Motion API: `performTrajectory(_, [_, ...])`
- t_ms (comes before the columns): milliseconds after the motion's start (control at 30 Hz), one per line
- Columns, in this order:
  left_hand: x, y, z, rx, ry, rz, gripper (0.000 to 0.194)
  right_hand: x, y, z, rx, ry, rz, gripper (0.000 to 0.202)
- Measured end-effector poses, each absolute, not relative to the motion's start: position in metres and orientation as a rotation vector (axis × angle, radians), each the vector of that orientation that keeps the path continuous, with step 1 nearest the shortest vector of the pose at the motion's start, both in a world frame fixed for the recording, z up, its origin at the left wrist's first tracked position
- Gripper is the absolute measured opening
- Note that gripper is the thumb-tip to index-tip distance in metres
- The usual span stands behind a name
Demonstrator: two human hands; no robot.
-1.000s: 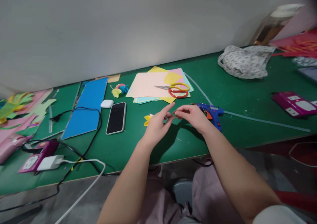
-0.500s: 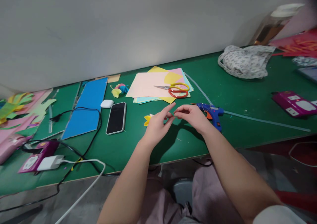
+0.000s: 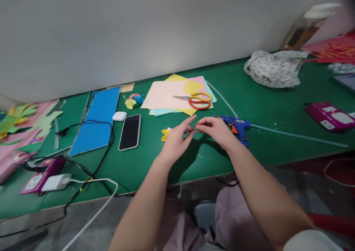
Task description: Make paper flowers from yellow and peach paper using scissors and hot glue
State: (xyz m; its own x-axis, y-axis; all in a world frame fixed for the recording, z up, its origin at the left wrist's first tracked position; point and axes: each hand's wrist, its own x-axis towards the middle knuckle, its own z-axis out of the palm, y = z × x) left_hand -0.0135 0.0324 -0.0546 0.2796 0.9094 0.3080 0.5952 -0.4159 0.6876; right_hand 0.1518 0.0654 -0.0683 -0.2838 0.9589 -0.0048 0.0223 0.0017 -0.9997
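Note:
My left hand (image 3: 177,137) and my right hand (image 3: 213,131) meet fingertip to fingertip above the green table. The fingers of both are pinched together; whatever lies between them is too small to make out. The left index finger points up and away. Just left of my left hand, and partly hidden by it, is a yellow paper flower (image 3: 164,134) with a bit of white. A blue glue gun (image 3: 242,130) with an orange trigger lies beside my right hand, a clear glue stick (image 3: 296,135) trailing from its rear.
Scissors (image 3: 199,101) rest on stacked coloured paper (image 3: 163,94) behind my hands. To the left lie a phone (image 3: 130,132), a white earbud case (image 3: 120,116), blue board (image 3: 97,121), small paper flowers (image 3: 133,101) and cables. A patterned cloth bag (image 3: 274,70) and purple power strip (image 3: 330,116) sit right.
My hands stay almost in the same place, with only a very slight shift of the right fingertips. Nothing else has visibly moved.

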Motion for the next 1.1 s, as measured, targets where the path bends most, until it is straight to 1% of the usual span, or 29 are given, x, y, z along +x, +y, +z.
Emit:
performTrajectory(333, [-0.0133, 0.0332, -0.0549, 2.132, 1.338, 0.977, 0.046, 0.1512, 0.0652, -0.0687, -1.059, -1.445, 1.382, 0.015])
performTrajectory(467, [-0.0143, 0.0338, -0.0551, 2.122, 1.336, 0.972, 0.048, 0.1524, 0.0654, -0.0701, -1.038, -1.496, 1.389, 0.026])
performTrajectory(533, [-0.0150, 0.0342, -0.0552, 2.111, 1.345, 0.977, 0.049, 0.1543, 0.0659, -0.0698, -1.040, -1.522, 1.403, 0.028])
performTrajectory(733, [-0.0149, 0.0340, -0.0552, 2.093, 1.362, 0.994, 0.048, 0.1581, 0.0666, -0.0678, -1.065, -1.548, 1.371, 0.017])
performTrajectory(1100, [-0.0143, 0.0329, -0.0532, 2.095, 1.391, 0.970, 0.048, 0.1552, 0.0671, -0.0700, -1.068, -1.528, 1.274, 0.012])
